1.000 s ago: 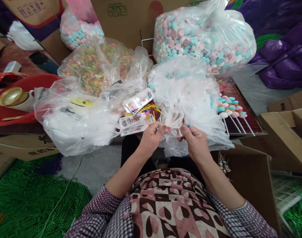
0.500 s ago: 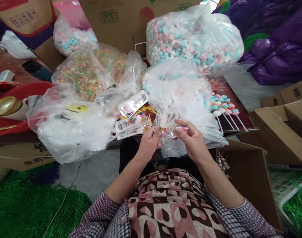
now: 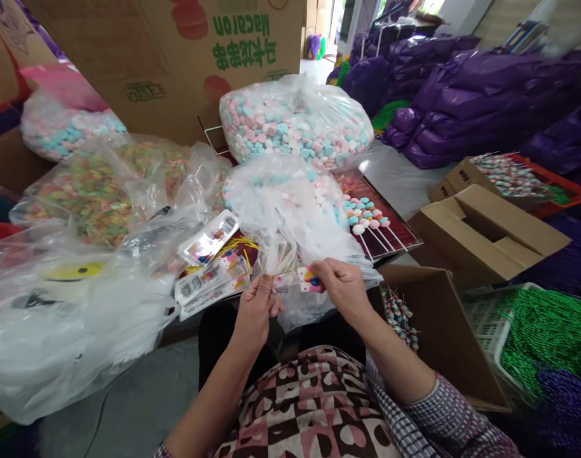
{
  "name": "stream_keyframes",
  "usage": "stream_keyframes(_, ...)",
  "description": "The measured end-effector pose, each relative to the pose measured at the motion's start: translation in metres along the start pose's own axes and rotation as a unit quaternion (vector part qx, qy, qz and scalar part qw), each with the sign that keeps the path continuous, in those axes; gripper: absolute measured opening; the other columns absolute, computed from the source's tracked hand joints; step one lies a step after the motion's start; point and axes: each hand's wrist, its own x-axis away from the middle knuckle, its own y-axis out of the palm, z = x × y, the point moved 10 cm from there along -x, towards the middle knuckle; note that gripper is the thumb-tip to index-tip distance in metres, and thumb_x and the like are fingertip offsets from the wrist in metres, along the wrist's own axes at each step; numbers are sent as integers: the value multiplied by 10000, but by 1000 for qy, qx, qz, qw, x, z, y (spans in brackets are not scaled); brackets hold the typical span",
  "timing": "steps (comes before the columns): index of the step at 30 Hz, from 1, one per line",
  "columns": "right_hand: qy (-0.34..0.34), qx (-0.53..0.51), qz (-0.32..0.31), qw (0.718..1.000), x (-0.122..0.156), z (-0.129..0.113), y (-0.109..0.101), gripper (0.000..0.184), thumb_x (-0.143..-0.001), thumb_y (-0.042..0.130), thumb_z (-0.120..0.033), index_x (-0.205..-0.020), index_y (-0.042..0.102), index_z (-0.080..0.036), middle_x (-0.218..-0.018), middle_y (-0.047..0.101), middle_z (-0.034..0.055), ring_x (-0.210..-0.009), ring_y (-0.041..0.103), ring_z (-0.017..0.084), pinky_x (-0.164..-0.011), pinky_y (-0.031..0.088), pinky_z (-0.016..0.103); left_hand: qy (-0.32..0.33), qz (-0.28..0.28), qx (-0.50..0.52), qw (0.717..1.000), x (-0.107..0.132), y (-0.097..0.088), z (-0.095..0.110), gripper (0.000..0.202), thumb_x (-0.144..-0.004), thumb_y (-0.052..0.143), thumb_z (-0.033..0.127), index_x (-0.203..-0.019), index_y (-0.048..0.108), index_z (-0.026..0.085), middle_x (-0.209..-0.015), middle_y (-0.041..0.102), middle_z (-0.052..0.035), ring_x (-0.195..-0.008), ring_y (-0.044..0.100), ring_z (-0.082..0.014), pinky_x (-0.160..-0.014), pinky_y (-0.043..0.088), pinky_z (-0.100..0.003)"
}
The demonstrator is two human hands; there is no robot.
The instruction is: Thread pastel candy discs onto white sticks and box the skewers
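Note:
Between my two hands a small clear packaging bag (image 3: 311, 280) with a colourful print is stretched out. My left hand (image 3: 257, 312) pinches one end between thumb and fingers, and my right hand (image 3: 342, 289) grips the printed end. Whether anything lies inside the bag I cannot tell. Just behind it is a big clear plastic bag (image 3: 300, 213) of pink, blue and white marshmallow candies. Left of my left hand lie a stack of printed packets (image 3: 209, 283) and yellow twist ties (image 3: 245, 243). Several marshmallow skewers (image 3: 367, 216) on white sticks rest to the right.
A fuller marshmallow bag (image 3: 295, 121) and a bag of coloured gummies (image 3: 95, 197) stand further back. On the left is a white plastic bag (image 3: 81, 318). Beside my right forearm, a cardboard box (image 3: 443, 343) holds finished-looking skewers (image 3: 400, 318). Another carton (image 3: 491, 235) stands at the right.
The camera view has swung to the right. My hands have drawn slightly apart, and the small bag now shows flatter, with its print visible at my right hand.

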Motion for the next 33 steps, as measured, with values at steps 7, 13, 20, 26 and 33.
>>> stream_keyframes(7, 74, 397, 99, 909, -47, 38, -112, 345, -909, 531, -439, -962, 760, -186, -901, 745, 82, -817, 675, 220, -709, 467, 307, 8, 10, 55, 998, -7, -11, 12, 515, -683, 793, 592, -664, 461, 199, -404, 275, 130, -361, 345, -52, -467, 466, -228)
stream_keyframes(13, 158, 527, 20, 835, -62, 83, -118, 277, -894, 561, -349, -943, 776, -182, -1060, 737, 162, -963, 689, 294, -777, 463, 367, 4, 11, 69, 998, -3, -10, 12, 557, -652, 822, 575, -638, 408, 202, -411, 261, 132, -355, 326, -50, -457, 451, -232)
stream_keyframes(20, 139, 491, 90, 855, -59, 89, -131, 302, -908, 509, -341, -947, 768, -189, -931, 762, 144, -865, 695, 279, -709, 437, 339, -13, 5, 98, 995, -4, -9, 18, 526, -718, 793, 535, -619, 402, 197, -390, 247, 126, -345, 289, -48, -439, 420, -222)
stream_keyframes(26, 71, 416, 153, 894, -46, 86, -149, 332, -878, 513, -418, -888, 752, -188, -804, 756, 96, -763, 675, 252, -682, 442, 325, -26, -15, 121, 992, -5, -4, 15, 562, -752, 763, 538, -549, 367, 193, -389, 238, 109, -351, 288, -53, -436, 410, -226)
stream_keyframes(33, -7, 328, 183, 927, -30, 83, -151, 442, -874, 488, -547, -902, 749, -191, -886, 770, 91, -804, 692, 246, -756, 511, 358, -40, -37, 129, 990, -7, 2, 12, 611, -722, 759, 597, -515, 353, 191, -383, 231, 101, -353, 297, -56, -444, 420, -230)
